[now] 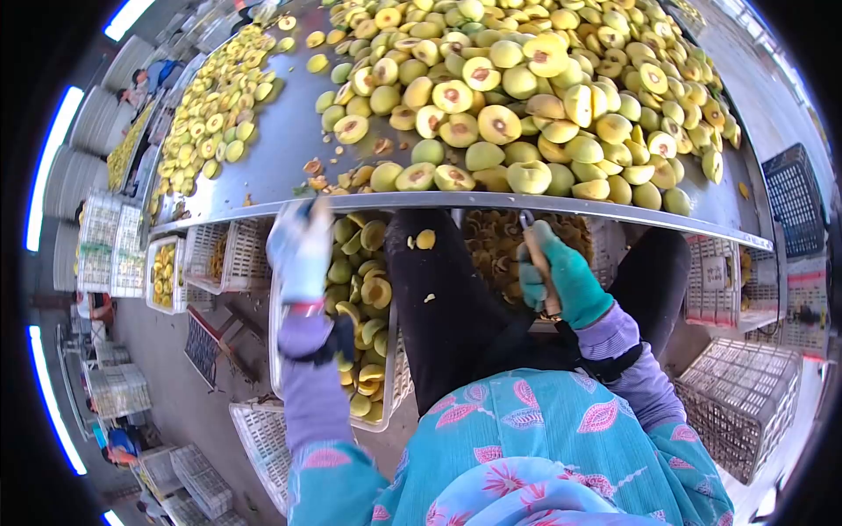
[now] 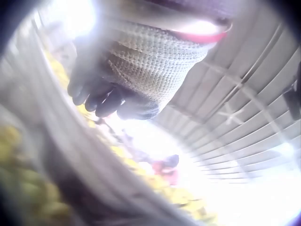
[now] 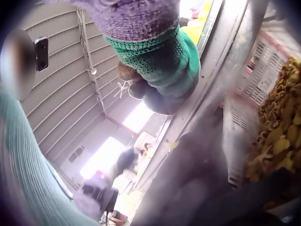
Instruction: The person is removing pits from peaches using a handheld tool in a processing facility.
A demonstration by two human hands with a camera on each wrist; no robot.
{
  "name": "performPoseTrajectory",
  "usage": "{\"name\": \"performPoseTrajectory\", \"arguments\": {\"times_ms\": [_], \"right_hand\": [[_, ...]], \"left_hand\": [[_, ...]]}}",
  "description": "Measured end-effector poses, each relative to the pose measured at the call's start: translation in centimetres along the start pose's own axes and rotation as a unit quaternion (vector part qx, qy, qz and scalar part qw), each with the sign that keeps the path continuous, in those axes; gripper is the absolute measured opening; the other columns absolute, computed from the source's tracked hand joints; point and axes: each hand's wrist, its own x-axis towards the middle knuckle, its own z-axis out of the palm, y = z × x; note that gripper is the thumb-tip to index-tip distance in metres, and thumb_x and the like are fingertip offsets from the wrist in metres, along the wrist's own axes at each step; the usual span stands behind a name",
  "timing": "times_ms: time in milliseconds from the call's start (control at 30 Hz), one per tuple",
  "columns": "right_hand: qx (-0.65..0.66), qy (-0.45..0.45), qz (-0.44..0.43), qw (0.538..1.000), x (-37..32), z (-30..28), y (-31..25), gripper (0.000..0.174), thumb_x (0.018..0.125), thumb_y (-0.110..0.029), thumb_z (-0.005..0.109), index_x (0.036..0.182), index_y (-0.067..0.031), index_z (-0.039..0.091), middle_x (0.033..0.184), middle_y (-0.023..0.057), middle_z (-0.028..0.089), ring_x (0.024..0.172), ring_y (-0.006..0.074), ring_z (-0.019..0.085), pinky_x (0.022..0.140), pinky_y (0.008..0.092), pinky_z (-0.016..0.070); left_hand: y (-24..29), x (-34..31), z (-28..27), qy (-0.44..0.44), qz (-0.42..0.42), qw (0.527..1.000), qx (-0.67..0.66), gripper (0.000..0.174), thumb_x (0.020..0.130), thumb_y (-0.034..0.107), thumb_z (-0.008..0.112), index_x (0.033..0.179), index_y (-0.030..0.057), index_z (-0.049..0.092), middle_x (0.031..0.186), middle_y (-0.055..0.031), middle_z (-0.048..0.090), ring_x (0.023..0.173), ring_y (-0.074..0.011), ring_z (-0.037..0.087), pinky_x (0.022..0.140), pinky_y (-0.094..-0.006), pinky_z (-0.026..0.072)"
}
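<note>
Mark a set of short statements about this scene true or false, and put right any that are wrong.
1. The right hand grips a tool with a wooden handle. True.
2. Both hands wear green gloves. False: the left hand wears a pale glove with dark fingers.
3. Cut fruit is piled on the metal table. True.
4. The white crate beside the person's left leg is empty. False: it holds greenish-yellow fruit pieces.
5. A dark crate stands past the table's right end in the head view. True.
6. The person's trousers are white. False: the trousers are black.
</note>
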Motion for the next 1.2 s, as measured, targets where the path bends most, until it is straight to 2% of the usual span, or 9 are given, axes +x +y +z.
{"name": "performPoseTrajectory", "arguments": {"times_ms": [100, 333, 567, 700, 733, 767, 867, 1067, 1200], "right_hand": [[-0.024, 0.016, -0.026, 0.999, -0.9, 1.1, 0.3, 0.044, 0.091, -0.054, 0.048, 0.087, -0.0109, 0.053, 0.057, -0.0009, 0.048, 0.041, 0.0109, 0.041, 0.039, 0.0249, 0.0336], [-0.238, 0.06, -0.186, 0.951, -0.3, 3.3, -1.5, 0.041, 0.094, -0.047, 0.047, 0.086, -0.0073, 0.055, 0.059, -0.0005, 0.05, 0.045, 0.008, 0.045, 0.041, 0.0234, 0.0361], [-0.429, 0.11, -0.46, 0.77, 6.5, 5.4, -0.8, 0.039, 0.093, -0.037, 0.052, 0.1, 0.0006, 0.058, 0.069, 0.0244, 0.058, 0.065, 0.0382, 0.06, 0.056, 0.0438, 0.0455], [-0.469, 0.155, -0.53, 0.689, 7.5, 5.8, -0.5, 0.033, 0.093, -0.034, 0.054, 0.088, -0.0015, 0.056, 0.062, 0.0204, 0.055, 0.055, 0.0385, 0.056, 0.048, 0.0443, 0.0425], [-0.485, 0.154, -0.531, 0.677, 7.6, 5.9, -0.3, 0.033, 0.093, -0.034, 0.054, 0.088, -0.0016, 0.056, 0.061, 0.0198, 0.056, 0.056, 0.0389, 0.056, 0.048, 0.0446, 0.0423], [-0.503, 0.15, -0.531, 0.665, 7.7, 6.0, -0.1, 0.033, 0.094, -0.034, 0.053, 0.088, -0.0016, 0.056, 0.06, 0.0192, 0.056, 0.057, 0.0392, 0.057, 0.048, 0.0449, 0.0421], [-0.493, 0.123, -0.483, 0.713, 7.8, 5.9, 1.1, 0.033, 0.095, -0.034, 0.05, 0.087, -0.0014, 0.053, 0.059, 0.0186, 0.056, 0.057, 0.0374, 0.059, 0.049, 0.0462, 0.0443], [-0.502, 0.164, -0.493, 0.691, 6.3, 6.0, 2.1, 0.029, 0.095, -0.029, 0.05, 0.087, -0.0014, 0.052, 0.057, 0.0189, 0.054, 0.053, 0.0368, 0.057, 0.044, 0.0449, 0.0411], [-0.495, 0.173, -0.507, 0.684, 7.0, 6.3, 3.3, 0.026, 0.095, -0.026, 0.051, 0.091, -0.0004, 0.054, 0.056, 0.0198, 0.052, 0.051, 0.0393, 0.054, 0.043, 0.0455, 0.038]], "left_hand": [[9.9, 6.4, 4.9, -0.323, 0.008, 0.917, 0.233, 0.056, 0.079, 0.056, 0.054, 0.098, 0.0045, 0.066, 0.097, -0.0199, 0.066, 0.093, -0.0344, 0.062, 0.081, -0.0432, 0.046], [8.8, 7.1, 9.4, -0.366, 0.072, 0.918, 0.132, 0.053, 0.071, 0.029, 0.069, 0.114, 0.0018, 0.055, 0.118, -0.0233, 0.057, 0.112, -0.0355, 0.053, 0.091, -0.042, 0.0444], [7.3, 7.1, 10.1, -0.318, 0.056, 0.944, 0.068, 0.063, 0.064, 0.025, 0.077, 0.119, 0.0022, 0.054, 0.108, -0.0194, 0.062, 0.106, -0.0314, 0.058, 0.091, -0.0377, 0.0454], [7.3, 4.8, 8.6, -0.115, 0.125, 0.972, -0.162, 0.038, 0.069, 0.015, 0.074, 0.103, 0.0002, 0.063, 0.096, -0.0164, 0.066, 0.09, -0.0286, 0.064, 0.084, -0.0326, 0.0489], [8.0, 3.6, 8.4, -0.138, -0.084, 0.886, -0.435, 0.025, 0.077, 0.012, 0.068, 0.098, -0.0001, 0.065, 0.093, -0.0133, 0.066, 0.087, -0.0272, 0.064, 0.084, -0.0319, 0.0495], [8.0, 2.1, 8.4, -0.124, -0.032, 0.886, -0.445, 0.025, 0.081, 0.011, 0.064, 0.103, 0.0003, 0.063, 0.097, -0.0121, 0.065, 0.089, -0.0266, 0.064, 0.084, -0.0323, 0.0499], [8.4, -1.4, 10.1, -0.067, 0.035, 0.881, -0.467, 0.032, 0.093, 0.024, 0.048, 0.115, 0.0008, 0.054, 0.104, -0.0105, 0.063, 0.093, -0.0228, 0.062, 0.084, -0.0321, 0.0502], [9.7, -3.2, 9.9, 0.076, 0.238, 0.96, -0.129, 0.042, 0.086, 0.014, 0.059, 0.124, -0.0003, 0.047, 0.11, -0.0094, 0.065, 0.092, -0.0243, 0.063, 0.083, -0.0314, 0.0513], [8.8, -3.6, 12.2, -0.006, -0.015, 0.903, -0.43, 0.037, 0.089, 0.016, 0.057, 0.123, 0.0028, 0.05, 0.106, -0.0094, 0.066, 0.091, -0.0203, 0.064, 0.082, -0.0297, 0.0519]]}}
